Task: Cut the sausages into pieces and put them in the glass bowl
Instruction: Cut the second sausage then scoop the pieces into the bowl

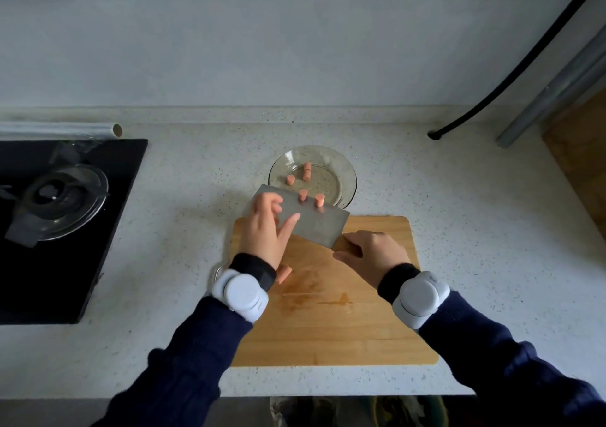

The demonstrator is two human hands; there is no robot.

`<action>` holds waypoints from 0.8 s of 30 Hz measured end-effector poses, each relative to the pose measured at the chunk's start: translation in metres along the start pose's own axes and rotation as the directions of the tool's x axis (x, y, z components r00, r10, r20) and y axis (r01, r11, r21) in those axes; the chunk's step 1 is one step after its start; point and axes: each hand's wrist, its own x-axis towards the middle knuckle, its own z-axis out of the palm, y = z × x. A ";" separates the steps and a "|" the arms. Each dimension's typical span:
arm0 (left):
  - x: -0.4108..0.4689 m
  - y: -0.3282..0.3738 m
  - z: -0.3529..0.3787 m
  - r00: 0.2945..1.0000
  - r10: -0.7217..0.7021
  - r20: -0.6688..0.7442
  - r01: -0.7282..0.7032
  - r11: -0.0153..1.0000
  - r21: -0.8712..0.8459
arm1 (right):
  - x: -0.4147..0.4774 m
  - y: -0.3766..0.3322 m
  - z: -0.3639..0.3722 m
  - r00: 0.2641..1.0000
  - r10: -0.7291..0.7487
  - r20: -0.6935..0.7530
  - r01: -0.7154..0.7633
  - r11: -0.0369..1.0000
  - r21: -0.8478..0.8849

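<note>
My right hand [370,252] grips the wooden handle of a cleaver [314,221], whose flat blade is tilted over the near rim of the glass bowl [344,170]. Two pink sausage pieces [310,197] sit at the blade's far edge by the bowl. My left hand [267,226] lies open on the blade, fingers spread behind those pieces. Three more cut pieces [298,174] lie inside the bowl. A longer uncut sausage piece [283,274] rests on the wooden cutting board [344,328], partly hidden under my left wrist.
A black gas stove [55,226] with a burner sits at the left. A foil roll [59,130] lies behind it. A black hose [511,75] and a metal pipe [551,95] run down the wall at the right. The counter's front edge is close below the board.
</note>
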 end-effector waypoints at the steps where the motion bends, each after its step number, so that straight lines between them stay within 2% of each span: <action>1: 0.011 0.006 0.002 0.998 -0.021 0.058 0.020 1.000 0.023 | 0.002 0.000 0.000 1.000 -0.007 0.000 0.007 1.000 -0.011; 3: 0.031 0.017 0.009 0.975 -0.132 0.176 0.116 0.988 0.101 | 0.005 0.000 0.001 1.000 -0.012 -0.005 0.012 0.999 -0.041; 6: 0.052 0.022 0.023 0.941 -0.232 0.246 0.191 0.965 0.180 | 0.007 0.000 0.002 1.000 -0.028 0.002 0.028 0.996 -0.087; 12: 0.066 0.021 0.046 0.934 -0.244 0.260 0.200 0.962 0.184 | 0.011 0.001 0.002 0.999 -0.030 0.016 0.032 0.990 -0.139; 21: 0.085 0.018 0.059 0.952 -0.194 0.236 0.184 0.981 0.061 | 0.016 0.010 -0.001 0.999 -0.011 0.033 0.015 0.992 -0.126; 24: 0.095 0.022 0.061 0.940 -0.190 0.284 0.182 0.982 0.052 | 0.015 0.010 0.000 0.999 -0.017 0.047 0.023 0.991 -0.129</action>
